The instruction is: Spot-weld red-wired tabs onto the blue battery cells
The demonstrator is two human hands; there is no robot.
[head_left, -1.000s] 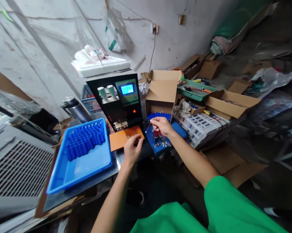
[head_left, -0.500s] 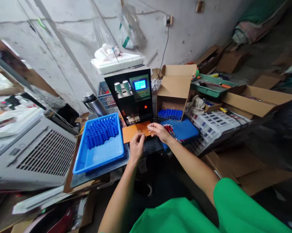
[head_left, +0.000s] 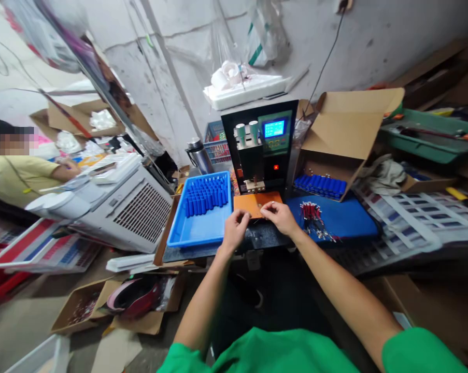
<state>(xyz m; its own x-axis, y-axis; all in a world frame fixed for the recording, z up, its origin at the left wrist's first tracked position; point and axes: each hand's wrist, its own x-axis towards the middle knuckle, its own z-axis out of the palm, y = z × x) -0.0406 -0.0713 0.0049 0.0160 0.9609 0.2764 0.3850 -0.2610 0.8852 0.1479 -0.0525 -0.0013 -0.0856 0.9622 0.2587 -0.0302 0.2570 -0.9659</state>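
My left hand (head_left: 235, 229) is closed in a pinch at the front edge of an orange board (head_left: 245, 201). A short way to its right, my right hand (head_left: 280, 216) also pinches, thumb against fingers. Whatever lies between the fingertips is too small to make out; a thin dark line shows between the hands. Behind the board stands a black bench machine (head_left: 263, 163) with a lit blue screen and two green-and-white cylinders. Left of my hands, a blue tray (head_left: 202, 228) holds rows of blue cylindrical cells (head_left: 206, 196). Red and black wire leads (head_left: 314, 220) lie right of them on a blue pad (head_left: 354, 220).
An open cardboard box (head_left: 344, 124) with more blue cells stands on the pad. A steel flask (head_left: 200, 157) is behind the tray. A grey air cooler (head_left: 135, 207) and a person in yellow (head_left: 24, 176) are at left. White crates (head_left: 397, 217) and a green tray (head_left: 436, 137) sit at right.
The view has swung left, bringing a person at the left edge into sight. My hands have moved slightly apart and lower at the board's front edge; both remain pinched.
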